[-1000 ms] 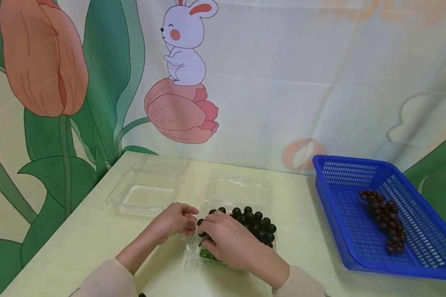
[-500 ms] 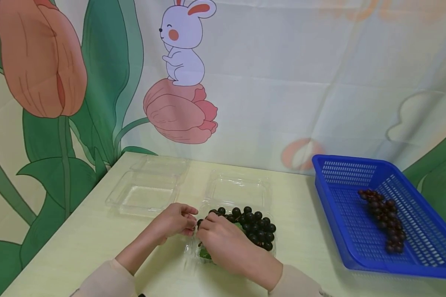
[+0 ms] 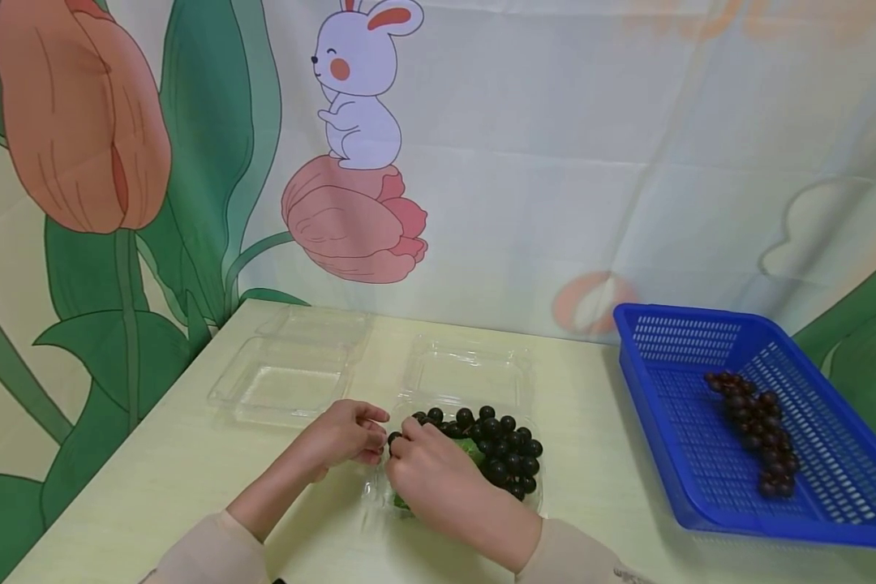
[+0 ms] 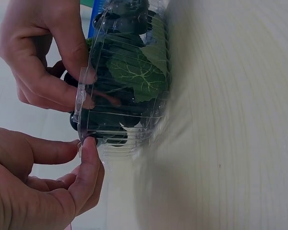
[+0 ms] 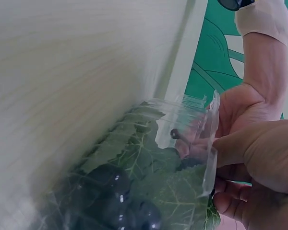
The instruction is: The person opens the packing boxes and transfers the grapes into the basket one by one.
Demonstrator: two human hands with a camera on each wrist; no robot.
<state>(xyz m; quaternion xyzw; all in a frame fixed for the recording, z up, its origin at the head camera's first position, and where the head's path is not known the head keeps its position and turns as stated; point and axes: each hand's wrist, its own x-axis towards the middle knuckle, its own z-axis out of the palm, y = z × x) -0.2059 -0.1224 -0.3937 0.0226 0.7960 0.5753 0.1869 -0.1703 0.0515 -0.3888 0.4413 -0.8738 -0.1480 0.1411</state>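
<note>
Dark grapes (image 3: pixel 507 446) with green leaves (image 4: pixel 139 72) fill a clear plastic clamshell box (image 4: pixel 151 108), whose lid (image 3: pixel 467 371) lies folded back. My left hand (image 3: pixel 346 438) pinches the box's left rim between thumb and fingers, best seen in the left wrist view. My right hand (image 3: pixel 441 478) reaches over that same side, its thumb and fingertips inside the rim. Through the plastic in the right wrist view, a brown grape stem (image 5: pixel 182 138) shows between those fingertips. The right hand hides part of the grapes in the head view.
A second clear clamshell box (image 3: pixel 285 389) stands open at the back left of the pale table (image 3: pixel 591 422). To the right, a blue plastic basket (image 3: pixel 672 487) holds a reddish-dark grape bunch (image 3: pixel 755 430). A printed curtain (image 3: pixel 518 162) hangs behind the table.
My right hand has shifted slightly left, turning at the wrist. More green leaf shows between it and the grapes. My left hand stays at the box's rim.
</note>
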